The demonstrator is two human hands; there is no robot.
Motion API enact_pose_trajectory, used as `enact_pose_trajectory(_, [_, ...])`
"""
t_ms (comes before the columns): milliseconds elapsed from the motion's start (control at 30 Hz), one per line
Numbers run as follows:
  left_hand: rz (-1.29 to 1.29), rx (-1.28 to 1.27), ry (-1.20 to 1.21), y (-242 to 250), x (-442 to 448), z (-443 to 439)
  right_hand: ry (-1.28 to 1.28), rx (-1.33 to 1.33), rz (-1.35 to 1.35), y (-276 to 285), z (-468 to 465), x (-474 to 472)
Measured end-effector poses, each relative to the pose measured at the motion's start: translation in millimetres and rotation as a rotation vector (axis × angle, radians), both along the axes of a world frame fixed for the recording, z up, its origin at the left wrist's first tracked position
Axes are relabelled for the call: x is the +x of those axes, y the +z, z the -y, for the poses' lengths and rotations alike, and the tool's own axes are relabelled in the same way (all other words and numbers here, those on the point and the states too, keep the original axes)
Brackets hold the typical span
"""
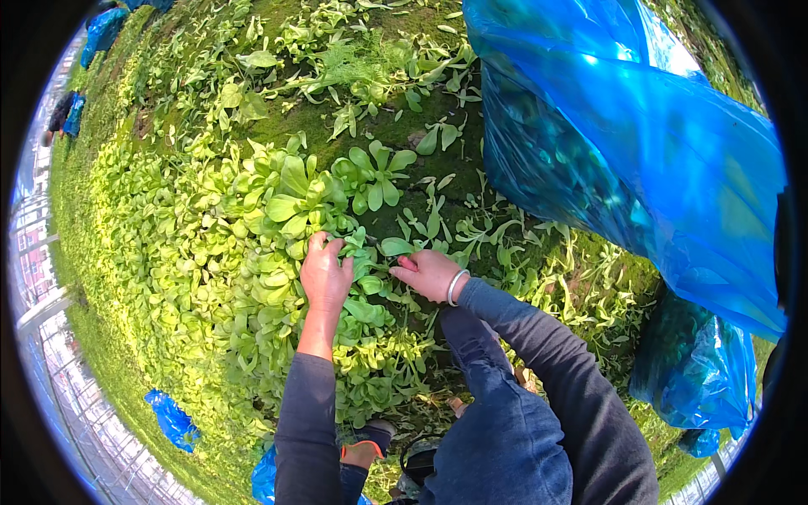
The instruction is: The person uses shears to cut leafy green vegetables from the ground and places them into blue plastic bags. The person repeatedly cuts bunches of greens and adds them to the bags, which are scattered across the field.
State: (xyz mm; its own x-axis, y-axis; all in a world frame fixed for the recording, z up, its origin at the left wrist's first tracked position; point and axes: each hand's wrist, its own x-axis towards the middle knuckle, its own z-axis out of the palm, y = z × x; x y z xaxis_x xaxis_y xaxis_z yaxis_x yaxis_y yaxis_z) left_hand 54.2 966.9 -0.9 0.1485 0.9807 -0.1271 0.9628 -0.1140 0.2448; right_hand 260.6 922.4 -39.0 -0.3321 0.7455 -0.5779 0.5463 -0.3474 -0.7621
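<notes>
My left hand is at the edge of a dense bed of leafy green plants, its fingers curled into the foliage around a leafy green plant. Some of its fingertips are hidden by leaves. Just to the right, my right hand grips a tool with a red handle. Leaves hide the tool's working end, so its kind cannot be told. A silvery bracelet circles the right wrist. Larger leaf rosettes stand beyond both hands.
A big translucent blue plastic bag filled with greens lies at upper right, with another blue bag below it. Loose leaves litter the mossy soil. My bent knee is close below the right hand. Other people work far left.
</notes>
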Motion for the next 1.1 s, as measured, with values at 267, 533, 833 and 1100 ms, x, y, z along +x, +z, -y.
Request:
enact_pose_trajectory(267, [-0.157,-0.165,-0.434,32.3,56.3,-67.5,-0.36,-0.857,-0.755,-35.6,-38.3,9.6])
enact_pose_trajectory(533, [-0.212,-0.154,-0.328,-1.2,27.4,-104.5,-0.466,-0.746,-0.736,-30.4,-62.7,-5.5])
enact_pose_trajectory(833, [-0.085,-0.136,-0.556,23.8,44.1,-84.2,-0.503,-0.893,-0.944,-38.0,-23.6,36.5])
enact_pose_trajectory(1100, [-0.356,-0.28,-0.471,0.2,75.2,-122.4,-0.36,-0.874,-0.855,-38.9,-59.6,34.7])
